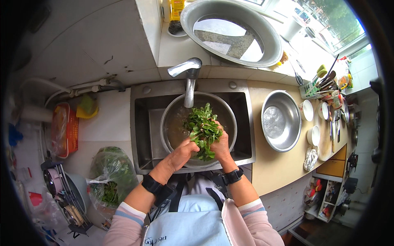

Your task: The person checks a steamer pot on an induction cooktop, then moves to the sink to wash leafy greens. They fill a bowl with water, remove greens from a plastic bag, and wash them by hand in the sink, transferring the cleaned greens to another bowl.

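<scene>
A bunch of leafy greens (203, 129) is gathered between my two hands above a metal basin (164, 123) of cloudy water in the sink. My left hand (182, 155) closes on the near left side of the bunch, its fingers partly hidden by the leaves. On the other side, my right hand (221, 145) is wrapped round the stems and leaves. The chrome faucet (189, 92) stands just beyond the greens, its spout over the basin. Whether water runs from it I cannot tell.
The steel sink (143, 162) surrounds the basin. To the right, an empty-looking steel bowl (281, 121) sits near several white bowls (313, 135). A large metal tub (186, 24) of water stands behind. At left are a plastic bag of greens (111, 168) and a red basket (65, 129).
</scene>
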Motion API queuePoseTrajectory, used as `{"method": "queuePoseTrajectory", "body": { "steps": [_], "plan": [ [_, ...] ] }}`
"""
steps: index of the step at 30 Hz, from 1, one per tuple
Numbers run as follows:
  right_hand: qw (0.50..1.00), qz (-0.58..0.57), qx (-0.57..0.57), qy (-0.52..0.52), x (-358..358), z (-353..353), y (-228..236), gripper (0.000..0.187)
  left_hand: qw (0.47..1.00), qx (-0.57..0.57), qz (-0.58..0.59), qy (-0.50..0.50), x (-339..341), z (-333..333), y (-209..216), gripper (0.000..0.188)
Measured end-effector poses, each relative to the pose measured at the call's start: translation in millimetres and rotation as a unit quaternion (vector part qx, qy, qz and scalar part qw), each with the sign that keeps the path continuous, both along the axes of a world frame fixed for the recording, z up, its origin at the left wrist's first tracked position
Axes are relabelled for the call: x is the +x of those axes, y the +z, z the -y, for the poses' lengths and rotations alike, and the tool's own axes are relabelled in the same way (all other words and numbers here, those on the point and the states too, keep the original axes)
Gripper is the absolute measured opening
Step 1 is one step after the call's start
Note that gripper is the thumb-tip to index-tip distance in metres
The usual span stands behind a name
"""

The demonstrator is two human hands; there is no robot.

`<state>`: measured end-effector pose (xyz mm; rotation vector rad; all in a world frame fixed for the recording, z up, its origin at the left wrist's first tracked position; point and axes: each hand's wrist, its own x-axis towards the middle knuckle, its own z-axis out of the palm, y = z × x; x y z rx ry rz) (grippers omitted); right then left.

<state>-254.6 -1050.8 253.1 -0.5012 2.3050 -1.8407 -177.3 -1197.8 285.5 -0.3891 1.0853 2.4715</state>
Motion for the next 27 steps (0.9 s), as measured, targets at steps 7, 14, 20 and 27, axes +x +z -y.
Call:
{"method": "queuePoseTrajectory", "body": {
  "steps": [7,14,20,27],
  "plan": [
    [0.995,-0.082,0.044,-0.03,-22,-20,56,0.044,0.991,-0.121,-0.018,0.054,1,43,15,0.048],
    [0.985,-0.166,0.043,-0.037,-39,-38,76,0.047,0.973,-0.167,0.035,0.155,2,51,11,0.037],
    [0.992,0.058,0.115,0.012,-29,-31,-4,0.034,0.961,-0.194,0.046,0.192,-3,36,1,0.033],
    [0.983,0.159,-0.059,0.066,-46,-52,55,0.028,0.975,-0.18,0.033,0.123,-33,16,31,0.047]
  ]
}}
